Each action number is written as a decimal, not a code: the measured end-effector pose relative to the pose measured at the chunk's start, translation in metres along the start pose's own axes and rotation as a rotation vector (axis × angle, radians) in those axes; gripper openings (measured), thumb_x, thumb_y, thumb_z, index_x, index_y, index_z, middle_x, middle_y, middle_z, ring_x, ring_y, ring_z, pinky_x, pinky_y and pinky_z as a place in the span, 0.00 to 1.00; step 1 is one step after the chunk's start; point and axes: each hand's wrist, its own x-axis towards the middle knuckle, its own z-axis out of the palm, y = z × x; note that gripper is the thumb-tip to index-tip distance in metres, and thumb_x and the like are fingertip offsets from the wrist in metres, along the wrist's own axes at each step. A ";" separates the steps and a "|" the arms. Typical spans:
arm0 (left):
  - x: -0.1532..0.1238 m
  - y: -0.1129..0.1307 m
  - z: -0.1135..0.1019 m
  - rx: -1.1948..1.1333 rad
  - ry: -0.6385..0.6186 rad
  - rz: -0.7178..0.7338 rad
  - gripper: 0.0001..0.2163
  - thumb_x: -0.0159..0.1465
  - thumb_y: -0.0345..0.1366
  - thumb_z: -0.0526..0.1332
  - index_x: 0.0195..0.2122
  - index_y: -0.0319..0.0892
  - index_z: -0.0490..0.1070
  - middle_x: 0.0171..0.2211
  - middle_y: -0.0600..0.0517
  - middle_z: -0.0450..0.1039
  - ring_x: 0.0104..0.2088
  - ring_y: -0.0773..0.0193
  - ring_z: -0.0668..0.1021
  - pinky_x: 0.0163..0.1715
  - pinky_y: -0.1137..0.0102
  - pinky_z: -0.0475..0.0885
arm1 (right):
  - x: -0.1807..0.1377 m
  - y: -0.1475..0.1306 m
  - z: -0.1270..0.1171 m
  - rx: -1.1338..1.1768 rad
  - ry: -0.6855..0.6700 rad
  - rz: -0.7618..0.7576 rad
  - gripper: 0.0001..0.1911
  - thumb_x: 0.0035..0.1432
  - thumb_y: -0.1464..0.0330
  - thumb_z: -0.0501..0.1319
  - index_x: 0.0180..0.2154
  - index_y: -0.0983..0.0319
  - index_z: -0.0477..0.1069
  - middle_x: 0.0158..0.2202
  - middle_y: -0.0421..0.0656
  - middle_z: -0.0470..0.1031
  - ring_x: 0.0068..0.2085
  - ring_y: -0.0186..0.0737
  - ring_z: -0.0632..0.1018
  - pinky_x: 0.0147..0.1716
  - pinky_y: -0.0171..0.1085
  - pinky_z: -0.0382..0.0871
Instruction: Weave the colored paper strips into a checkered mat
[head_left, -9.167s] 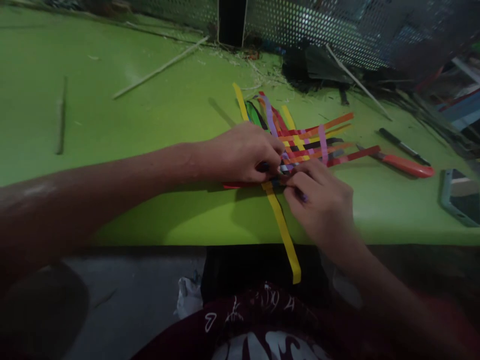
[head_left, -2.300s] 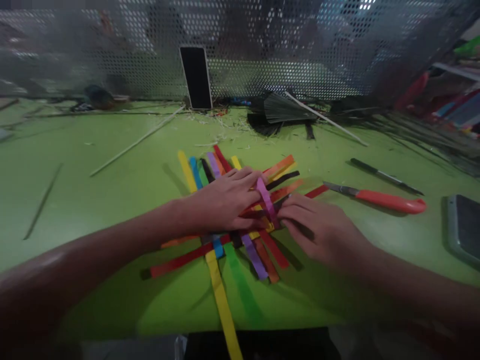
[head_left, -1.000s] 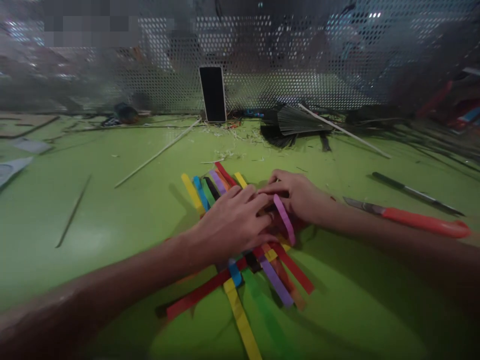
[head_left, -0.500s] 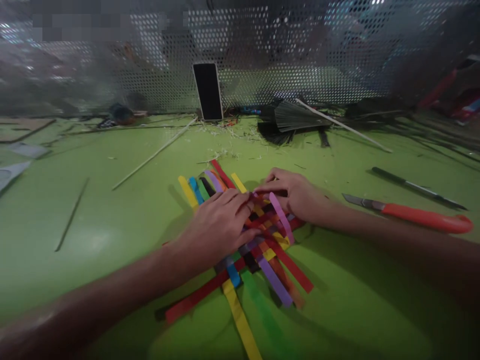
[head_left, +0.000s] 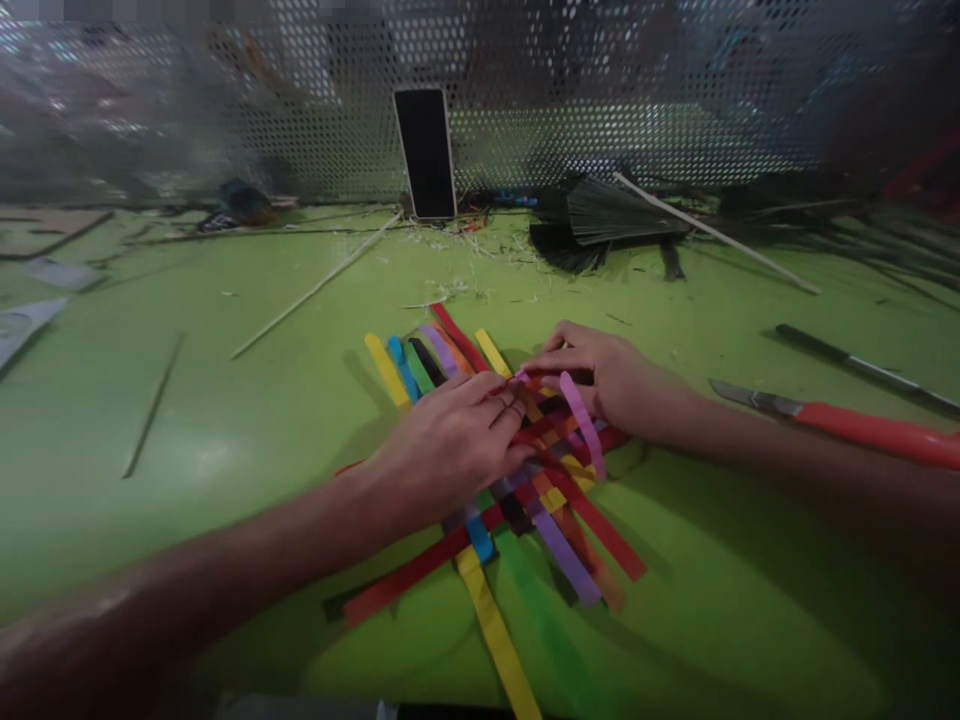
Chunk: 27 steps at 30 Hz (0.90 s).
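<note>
A mat of interlaced flat coloured strips lies on the green table, its loose ends sticking out on several sides. My left hand rests across its left part, fingers bent and pressed together on the weave. At the upper right edge, my right hand pinches among the strips with thumb and fingers close to my left fingertips. Below the right hand's fingers a pink strip bends upward off the weave. A long yellow strip and a red strip extend toward me. Both hands hide part of the mat.
An orange-handled knife and a dark pen-like tool lie at right. Behind stand a phone and a perforated metal screen. Dark fan-like fronds, thin sticks and scraps lie at the back.
The view has shifted, so the whole scene sits slightly higher and the hands and mat further right. Both hands stay at nearly the same place on the mat.
</note>
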 end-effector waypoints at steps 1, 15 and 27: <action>0.000 0.001 0.000 0.006 -0.012 0.007 0.17 0.76 0.38 0.56 0.46 0.29 0.79 0.46 0.38 0.83 0.48 0.49 0.81 0.52 0.56 0.80 | 0.000 0.001 0.000 -0.003 -0.003 0.003 0.12 0.64 0.67 0.63 0.46 0.57 0.84 0.45 0.47 0.78 0.41 0.44 0.79 0.42 0.41 0.73; 0.003 0.006 0.001 -0.103 0.021 -0.079 0.13 0.75 0.34 0.55 0.43 0.32 0.78 0.45 0.39 0.77 0.49 0.50 0.79 0.52 0.55 0.80 | 0.002 -0.003 -0.001 -0.044 -0.043 -0.002 0.16 0.67 0.66 0.60 0.48 0.62 0.84 0.46 0.51 0.78 0.40 0.45 0.78 0.40 0.41 0.71; 0.005 0.004 0.000 -0.080 -0.046 -0.051 0.13 0.75 0.34 0.55 0.47 0.30 0.76 0.44 0.38 0.77 0.47 0.49 0.79 0.51 0.53 0.79 | 0.003 0.000 0.000 -0.031 -0.018 -0.014 0.13 0.65 0.66 0.62 0.45 0.57 0.84 0.45 0.46 0.78 0.40 0.42 0.77 0.41 0.38 0.70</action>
